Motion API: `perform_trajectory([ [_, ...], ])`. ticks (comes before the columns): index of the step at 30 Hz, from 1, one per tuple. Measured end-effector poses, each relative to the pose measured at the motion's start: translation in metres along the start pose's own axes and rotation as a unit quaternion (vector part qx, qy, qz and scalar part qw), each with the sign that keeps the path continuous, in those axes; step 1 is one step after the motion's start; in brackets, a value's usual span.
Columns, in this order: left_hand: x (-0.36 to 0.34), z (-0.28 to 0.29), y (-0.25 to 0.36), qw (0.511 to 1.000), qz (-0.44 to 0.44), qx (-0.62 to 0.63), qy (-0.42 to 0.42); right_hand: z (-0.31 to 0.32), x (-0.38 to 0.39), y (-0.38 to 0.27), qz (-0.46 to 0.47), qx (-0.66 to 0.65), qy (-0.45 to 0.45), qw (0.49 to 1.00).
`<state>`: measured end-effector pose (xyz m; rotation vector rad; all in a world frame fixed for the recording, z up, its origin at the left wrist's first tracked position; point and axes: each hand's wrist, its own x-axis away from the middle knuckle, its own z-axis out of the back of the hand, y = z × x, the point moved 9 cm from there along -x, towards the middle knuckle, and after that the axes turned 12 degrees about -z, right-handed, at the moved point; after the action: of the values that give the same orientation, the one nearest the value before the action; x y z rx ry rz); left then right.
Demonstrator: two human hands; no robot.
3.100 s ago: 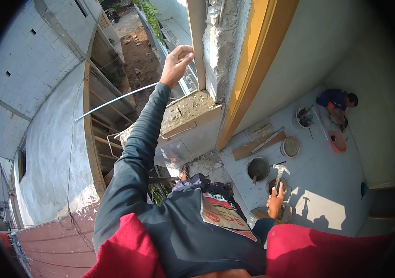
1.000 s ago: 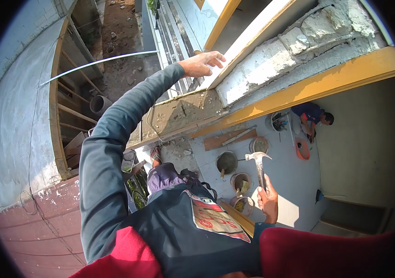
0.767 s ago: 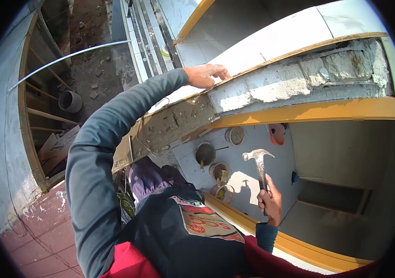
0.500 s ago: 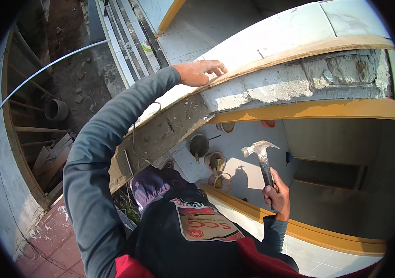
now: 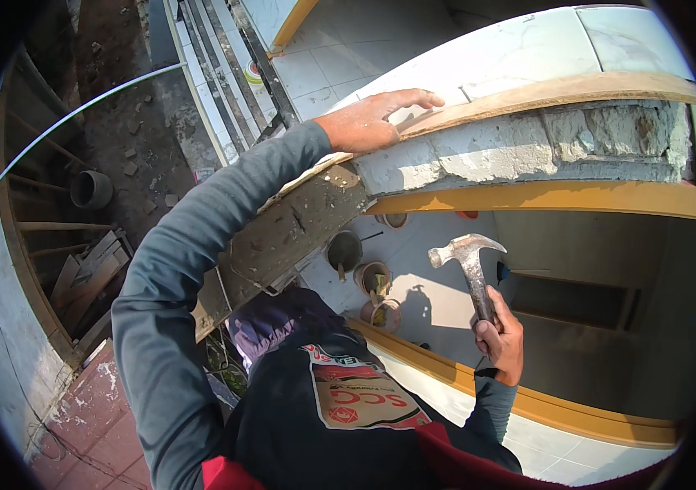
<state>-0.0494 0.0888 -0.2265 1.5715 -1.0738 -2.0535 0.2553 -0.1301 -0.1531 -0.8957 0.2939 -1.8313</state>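
My right hand (image 5: 501,336) grips the dark handle of a claw hammer (image 5: 472,260), whose worn metal head points up over the opening. On the near end of a thin wooden strip (image 5: 544,88) lies my left hand (image 5: 372,122), its fingers stretched along the edge and holding nothing that I can see. The strip runs along the rim of a white marbled tile surface (image 5: 519,49). A nail (image 5: 464,94) stands up from the strip just beyond the left fingertips. Below the strip shows a rough plastered wall edge (image 5: 511,147).
A dirty plank (image 5: 291,224) stretches under my left arm. Far below, on the tiled floor, stand several buckets, one of them dark (image 5: 344,251). A yellow-orange frame beam (image 5: 552,196) crosses on the right. Another bucket (image 5: 91,190) sits down at the left, near a thin pale pipe (image 5: 78,118).
My left hand has slid a little rightward along the strip, nearer the nail, with its fingers stretched further. The hammer in my right hand has shifted slightly to the right and up.
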Motion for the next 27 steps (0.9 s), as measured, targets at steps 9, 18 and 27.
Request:
perform_trajectory([
  [9, 0.002, 0.014, 0.018, 0.99, -0.046, -0.121, -0.052, -0.009, -0.01, -0.03, 0.095, 0.075, -0.006, 0.993],
  [18, 0.157, 0.1, -0.01, 0.923, 0.257, -0.224, -0.179, -0.061, -0.042, -0.008, 0.036, -0.051, -0.102, 0.993],
  [27, 0.216, 0.056, 0.022, 0.9, 0.291, -0.315, -0.081, -0.109, -0.096, 0.033, 0.084, -0.116, -0.194, 0.97],
])
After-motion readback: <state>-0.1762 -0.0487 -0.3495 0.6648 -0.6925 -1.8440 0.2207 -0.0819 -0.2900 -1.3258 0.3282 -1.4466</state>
